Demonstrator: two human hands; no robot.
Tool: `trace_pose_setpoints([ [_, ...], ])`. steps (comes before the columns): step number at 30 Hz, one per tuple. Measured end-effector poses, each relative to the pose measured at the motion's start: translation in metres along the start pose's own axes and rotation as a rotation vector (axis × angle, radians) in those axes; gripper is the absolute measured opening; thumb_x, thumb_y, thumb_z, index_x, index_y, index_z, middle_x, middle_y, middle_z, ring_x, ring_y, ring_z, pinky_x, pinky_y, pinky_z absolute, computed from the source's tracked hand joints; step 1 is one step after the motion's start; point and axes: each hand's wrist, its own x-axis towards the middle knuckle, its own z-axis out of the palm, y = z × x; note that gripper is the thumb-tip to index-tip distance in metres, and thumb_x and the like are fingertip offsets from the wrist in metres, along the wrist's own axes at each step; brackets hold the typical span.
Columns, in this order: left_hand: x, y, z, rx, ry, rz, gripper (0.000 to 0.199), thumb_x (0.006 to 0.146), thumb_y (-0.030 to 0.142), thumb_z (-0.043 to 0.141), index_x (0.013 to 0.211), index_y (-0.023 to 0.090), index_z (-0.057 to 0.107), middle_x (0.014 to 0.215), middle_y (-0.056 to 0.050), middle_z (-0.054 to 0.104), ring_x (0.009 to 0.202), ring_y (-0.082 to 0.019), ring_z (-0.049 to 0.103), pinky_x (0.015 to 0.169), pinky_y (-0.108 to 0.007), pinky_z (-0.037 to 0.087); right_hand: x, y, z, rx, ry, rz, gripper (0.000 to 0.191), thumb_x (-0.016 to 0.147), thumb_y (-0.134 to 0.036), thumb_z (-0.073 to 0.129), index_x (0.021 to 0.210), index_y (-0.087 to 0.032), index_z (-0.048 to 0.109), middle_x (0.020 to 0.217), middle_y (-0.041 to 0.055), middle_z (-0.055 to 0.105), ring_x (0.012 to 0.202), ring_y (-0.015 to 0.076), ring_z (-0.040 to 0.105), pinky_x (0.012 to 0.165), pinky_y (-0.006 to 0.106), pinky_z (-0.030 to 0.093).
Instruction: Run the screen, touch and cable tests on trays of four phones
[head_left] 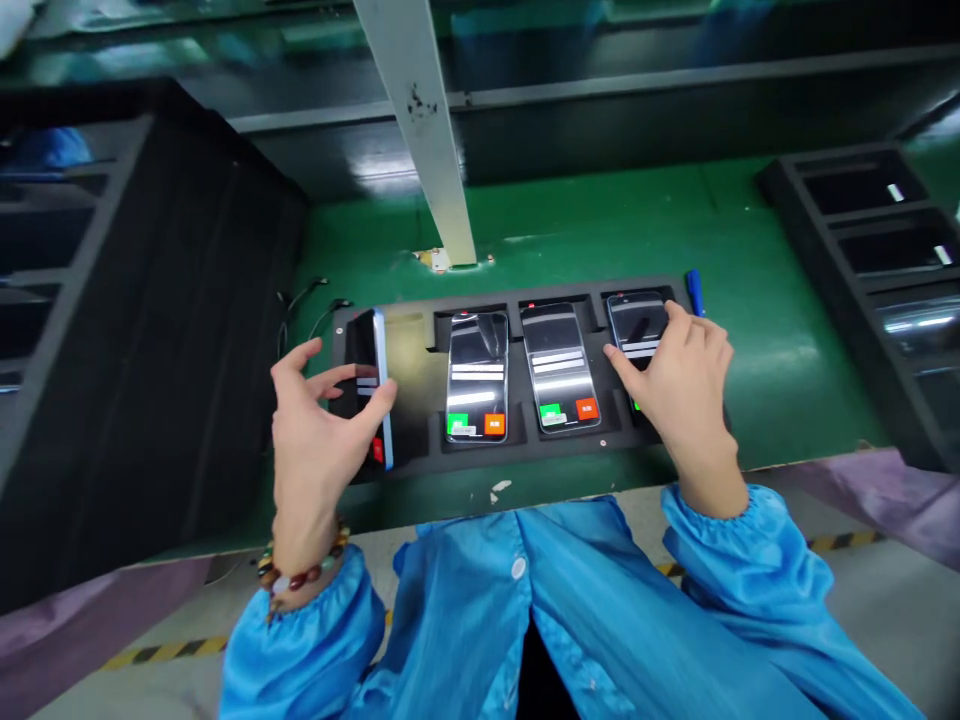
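Note:
My left hand (315, 430) grips a smartphone (384, 400) by its edges, thumb on the pale blue side. That phone is tilted up over the left end of a black foam tray (420, 455). My right hand (679, 385) spans another smartphone (636, 318) in the tray's right end, thumb at its left edge and fingers at its right edge, hiding its lower part. Between the hands, a smartphone (478, 385) and a second smartphone (559, 375) lie screen up, each showing a green and an orange-red button.
A stack of black trays (202, 300) stands on the left, with cables (307, 300) beside it. Another black tray (832, 235) holding dark phones lies at right. A blue-handled tool (695, 292) lies near the foam tray. A metal post (420, 120) rises behind it from the green table (787, 350).

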Motion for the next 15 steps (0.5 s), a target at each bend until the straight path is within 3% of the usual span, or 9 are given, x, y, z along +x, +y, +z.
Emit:
trace_pose_setpoints([
  [2,-0.004,0.001,0.000,-0.002,0.022,-0.004,0.089,0.088,0.066,0.081,0.159,0.030,0.041,0.125,-0.011,0.080,0.113,-0.036,0.072,0.101,-0.057,0.052,0.006,0.002,0.008,0.027,0.039,0.027,0.083,0.101,-0.073,0.057,0.153,-0.008,0.051,0.134,0.0306,0.067,0.134,0.0511,0.055,0.111,0.073,0.044],
  [5,-0.007,0.006,0.010,0.199,0.083,0.084,0.100,0.082,0.070,0.084,0.161,0.025,0.042,0.121,-0.017,0.078,0.112,-0.045,0.067,0.103,-0.069,0.046,0.012,0.006,0.014,0.069,0.087,0.071,0.083,0.096,-0.078,0.062,0.147,-0.013,0.052,0.128,0.0258,0.070,0.128,0.0483,0.058,0.109,0.070,0.046],
  [9,-0.005,0.011,0.023,0.354,0.130,0.195,0.099,0.086,0.069,0.080,0.162,0.016,0.046,0.122,-0.026,0.072,0.117,-0.052,0.062,0.098,-0.072,0.047,0.007,0.012,-0.004,0.145,0.148,0.101,0.084,0.090,-0.071,0.074,0.152,-0.020,0.046,0.125,0.0179,0.072,0.121,0.0436,0.063,0.105,0.064,0.050],
  [12,-0.002,0.019,0.033,0.255,0.139,0.300,0.086,0.095,0.064,0.073,0.163,0.020,0.046,0.137,-0.026,0.065,0.127,-0.050,0.059,0.106,-0.071,0.046,-0.002,0.010,-0.022,0.181,0.223,0.083,0.089,0.090,-0.059,0.079,0.160,-0.022,0.039,0.132,0.0179,0.070,0.124,0.0430,0.063,0.106,0.065,0.051],
  [15,-0.007,0.044,0.050,0.099,0.032,0.454,0.080,0.097,0.057,0.073,0.163,0.022,0.044,0.150,-0.024,0.057,0.139,-0.046,0.054,0.117,-0.067,0.045,-0.001,0.005,-0.023,0.138,0.225,0.069,0.091,0.090,-0.058,0.078,0.162,-0.020,0.037,0.133,0.0207,0.069,0.128,0.0463,0.060,0.110,0.069,0.047],
])
